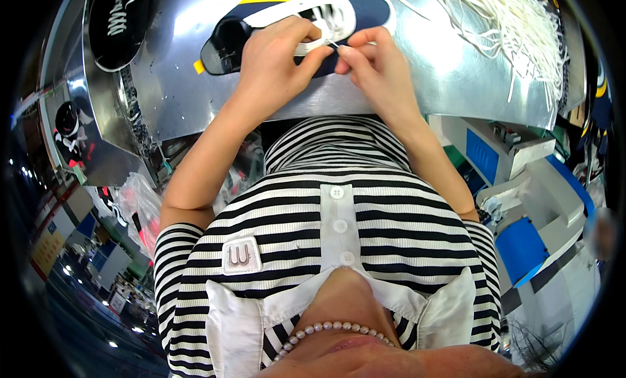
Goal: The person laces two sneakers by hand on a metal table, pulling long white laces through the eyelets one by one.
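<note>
Shoe [287,26], dark blue with white trim, lies on a shiny metal table [443,71], its long axis running left to right, the open dark heel end at left; the toe is cut off by the frame's top edge. The left hand [277,55] rests on the shoe's side, hiding its middle, fingers closed on a white lace [319,45]. The right hand [375,61] pinches the lace's tip. A pile of white laces [515,26] lies at right.
</note>
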### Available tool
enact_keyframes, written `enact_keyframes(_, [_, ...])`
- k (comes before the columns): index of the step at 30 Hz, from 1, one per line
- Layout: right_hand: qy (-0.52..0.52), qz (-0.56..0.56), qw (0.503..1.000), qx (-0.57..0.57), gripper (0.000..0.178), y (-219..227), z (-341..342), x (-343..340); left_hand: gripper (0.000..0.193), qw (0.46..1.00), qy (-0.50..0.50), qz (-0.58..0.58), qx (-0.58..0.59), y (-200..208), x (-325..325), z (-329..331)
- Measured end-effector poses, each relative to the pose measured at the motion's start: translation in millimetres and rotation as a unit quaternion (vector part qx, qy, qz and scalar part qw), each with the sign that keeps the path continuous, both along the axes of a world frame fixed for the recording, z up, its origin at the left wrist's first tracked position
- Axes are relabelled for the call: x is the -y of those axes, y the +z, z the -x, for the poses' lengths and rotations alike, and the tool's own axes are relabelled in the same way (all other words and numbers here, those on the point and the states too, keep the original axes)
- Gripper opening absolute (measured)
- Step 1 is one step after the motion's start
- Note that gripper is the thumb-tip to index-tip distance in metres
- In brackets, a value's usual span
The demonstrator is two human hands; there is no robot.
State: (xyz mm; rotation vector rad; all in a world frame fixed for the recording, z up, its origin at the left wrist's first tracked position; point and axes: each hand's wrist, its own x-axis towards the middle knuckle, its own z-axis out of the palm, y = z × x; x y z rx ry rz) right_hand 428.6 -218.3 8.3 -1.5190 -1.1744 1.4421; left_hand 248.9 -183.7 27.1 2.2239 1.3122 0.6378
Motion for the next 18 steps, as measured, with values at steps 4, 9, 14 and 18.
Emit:
enact_keyframes(4, [-0.024,-0.017,0.999,-0.032,0.023,-11.3,14.3,-8.4,0.020,1.000,-0.021,-0.013,0.007,1.3,4.9,0.0])
enact_keyframes(9, [0.103,-0.095,0.982,0.126,0.027,5.8,-27.3,8.9,0.013,0.992,-0.024,-0.122,-0.007,3.0,10.7,5.3])
enact_keyframes(14, [-0.008,-0.277,0.959,0.067,0.023,44.2,-71.2,-13.8,0.016,0.978,-0.077,-0.188,-0.043,6.0,14.5,10.5])
enact_keyframes(18, [0.258,-0.393,0.828,0.305,0.025,46.0,-13.3,-35.3,0.016,0.967,-0.093,-0.234,-0.050,6.2,16.4,8.1])
